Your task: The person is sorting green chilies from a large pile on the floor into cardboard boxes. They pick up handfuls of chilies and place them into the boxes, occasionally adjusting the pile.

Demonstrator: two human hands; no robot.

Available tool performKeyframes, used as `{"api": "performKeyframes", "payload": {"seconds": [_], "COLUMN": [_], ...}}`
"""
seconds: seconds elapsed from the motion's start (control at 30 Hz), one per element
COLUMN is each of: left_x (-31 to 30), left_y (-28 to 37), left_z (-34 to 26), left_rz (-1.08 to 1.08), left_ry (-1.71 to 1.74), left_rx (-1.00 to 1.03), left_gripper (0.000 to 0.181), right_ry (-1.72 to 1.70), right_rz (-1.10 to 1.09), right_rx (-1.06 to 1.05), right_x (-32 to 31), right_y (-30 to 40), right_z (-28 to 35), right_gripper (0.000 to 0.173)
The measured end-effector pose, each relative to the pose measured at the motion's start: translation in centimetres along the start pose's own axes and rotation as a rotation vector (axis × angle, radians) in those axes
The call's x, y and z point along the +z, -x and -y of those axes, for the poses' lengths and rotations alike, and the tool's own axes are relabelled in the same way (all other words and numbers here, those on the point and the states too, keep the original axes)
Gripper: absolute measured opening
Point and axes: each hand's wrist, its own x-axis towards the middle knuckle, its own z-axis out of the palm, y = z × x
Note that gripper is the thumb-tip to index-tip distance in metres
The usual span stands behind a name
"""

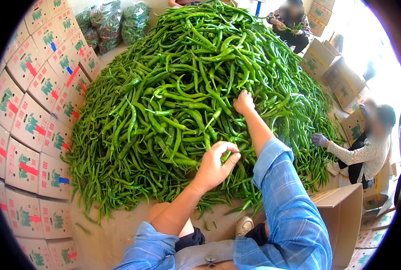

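A large heap of long green chili peppers [187, 111] fills the floor in front of me. My left hand [219, 165] is over the near side of the heap, its thumb and forefinger curved with a gap between them. Green pepper shows in that gap, but whether the hand holds it or it lies behind cannot be told. Farther up the slope, to the right, my right hand [244, 102] touches the peppers with its fingers bent down. Its fingertips are partly hidden, so any grip there is unclear.
Stacked printed cartons [28, 121] wall the left side. An open cardboard box [342, 222] stands at my right. Filled clear plastic bags [106, 23] sit at the back left. A gloved co-worker [369, 152] reaches in from the right; another person [290, 23] crouches behind, holding peppers.
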Motion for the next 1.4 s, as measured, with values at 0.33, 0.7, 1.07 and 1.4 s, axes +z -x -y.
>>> {"api": "performKeyframes", "payload": {"seconds": [0.33,0.7,1.07,1.4], "left_x": [-4.0,-6.6,-11.4,-13.0], "left_y": [-7.4,-9.5,-10.4,-9.7], "left_z": [2.3,3.6,7.8,5.8], "left_rz": [-0.232,-0.162,-0.316,-0.491], "left_ry": [-0.531,0.894,-0.021,1.133], "left_rx": [0.611,-0.168,0.477,-0.104], "left_gripper": [0.040,0.040,0.046,0.031], "right_ry": [-0.170,-0.245,-1.122,0.270], "right_rz": [0.829,-0.193,0.966,-0.359], "right_rx": [-0.574,-0.176,-0.023,-0.555], "right_x": [-15.4,-7.1,-11.4,-8.8], "right_y": [10.4,-5.0,11.6,-6.5], "right_z": [4.6,6.2,14.2,19.9], "right_gripper": [0.033,0.067,0.025,0.071]}}
